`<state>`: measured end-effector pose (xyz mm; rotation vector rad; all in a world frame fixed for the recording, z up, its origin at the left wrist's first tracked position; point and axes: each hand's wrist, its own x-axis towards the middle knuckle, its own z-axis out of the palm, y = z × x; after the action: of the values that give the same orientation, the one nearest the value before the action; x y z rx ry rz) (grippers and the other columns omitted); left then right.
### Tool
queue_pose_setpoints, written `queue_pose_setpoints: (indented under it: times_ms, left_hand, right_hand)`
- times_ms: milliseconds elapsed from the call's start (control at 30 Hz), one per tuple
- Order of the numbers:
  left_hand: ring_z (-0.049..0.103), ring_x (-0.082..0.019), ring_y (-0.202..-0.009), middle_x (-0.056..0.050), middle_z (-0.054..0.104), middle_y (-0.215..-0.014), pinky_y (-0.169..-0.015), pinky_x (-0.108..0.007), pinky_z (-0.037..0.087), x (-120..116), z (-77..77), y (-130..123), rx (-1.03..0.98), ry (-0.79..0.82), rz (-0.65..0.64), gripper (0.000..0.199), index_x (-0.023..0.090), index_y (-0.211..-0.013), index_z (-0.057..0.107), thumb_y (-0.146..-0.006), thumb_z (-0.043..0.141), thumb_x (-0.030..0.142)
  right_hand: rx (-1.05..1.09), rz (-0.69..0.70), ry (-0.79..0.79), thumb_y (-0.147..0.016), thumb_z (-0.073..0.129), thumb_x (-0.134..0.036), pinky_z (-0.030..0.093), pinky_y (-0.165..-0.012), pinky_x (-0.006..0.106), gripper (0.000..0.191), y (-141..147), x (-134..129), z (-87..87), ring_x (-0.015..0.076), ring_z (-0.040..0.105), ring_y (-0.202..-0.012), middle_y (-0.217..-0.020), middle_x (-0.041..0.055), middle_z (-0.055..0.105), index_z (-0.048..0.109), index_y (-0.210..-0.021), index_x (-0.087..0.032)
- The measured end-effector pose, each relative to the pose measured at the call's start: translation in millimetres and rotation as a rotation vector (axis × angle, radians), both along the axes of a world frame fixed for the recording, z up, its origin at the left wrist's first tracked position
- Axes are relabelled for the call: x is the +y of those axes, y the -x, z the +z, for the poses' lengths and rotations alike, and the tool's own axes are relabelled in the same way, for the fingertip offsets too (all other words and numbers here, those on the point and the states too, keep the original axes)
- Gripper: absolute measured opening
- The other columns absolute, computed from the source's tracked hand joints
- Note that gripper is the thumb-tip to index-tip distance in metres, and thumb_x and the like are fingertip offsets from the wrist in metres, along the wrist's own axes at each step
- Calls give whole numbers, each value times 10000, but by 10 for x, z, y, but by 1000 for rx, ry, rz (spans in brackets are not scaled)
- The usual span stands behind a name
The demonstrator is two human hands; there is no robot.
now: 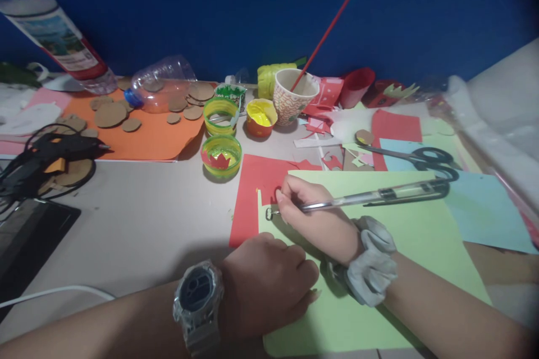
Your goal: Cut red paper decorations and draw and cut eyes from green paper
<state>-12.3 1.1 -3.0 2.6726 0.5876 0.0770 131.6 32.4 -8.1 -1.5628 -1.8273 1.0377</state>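
Observation:
My right hand [309,205] grips a clear-barrelled pen [349,198], its tip at a small dark oval outline [269,213] near the upper left corner of a light green paper sheet [404,269]. Resting on the lower left part of that sheet, my left hand [269,280] is curled into a loose fist, with nothing visible in it. Partly under the green sheet lies red paper [246,219]. A grey watch [197,291] is on my left wrist and a grey scrunchie [373,261] on my right.
Black-handled scissors [421,157] lie on blue paper [488,207] at right. Small tubs, including a yellow-green one [222,157], and a patterned cup [290,98] stand behind. At left are a glue gun [50,148], orange paper [155,143], cardboard discs [110,115] and plastic bottles [162,84].

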Motion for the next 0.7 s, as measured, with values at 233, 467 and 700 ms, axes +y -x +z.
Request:
queue_pose_setpoints:
  times_ms: [233,467,700]
  left_hand:
    - [545,-173,-612,7,572,-734,-540,-322,408,-9,-12,-3,-4,-1,8,192,183,-786,508,-900,445,323]
    - [543,-173,-602,5,570,-726,-546,-319,408,-3,-24,-2,-15,-1,-3,198,183,-784,501,-904,436,326]
    - [548,-172,-599,5,572,-728,-537,-315,398,-4,-4,5,-8,-4,1,200,181,-780,506,-905,436,321]
  right_hand:
    - [0,-7,3,-847,448,-178,322,-495,217,233,-1,0,-6,85,372,-512,-559,-69,394,351,-637,-207]
    - [-6,-13,-9,-848,449,-184,328,-502,217,237,-5,-1,-10,86,382,-517,-555,-69,399,347,-636,-207]
    - [-12,-21,6,-844,448,-187,320,-498,223,237,-3,2,-9,88,378,-510,-553,-68,401,340,-634,-209]
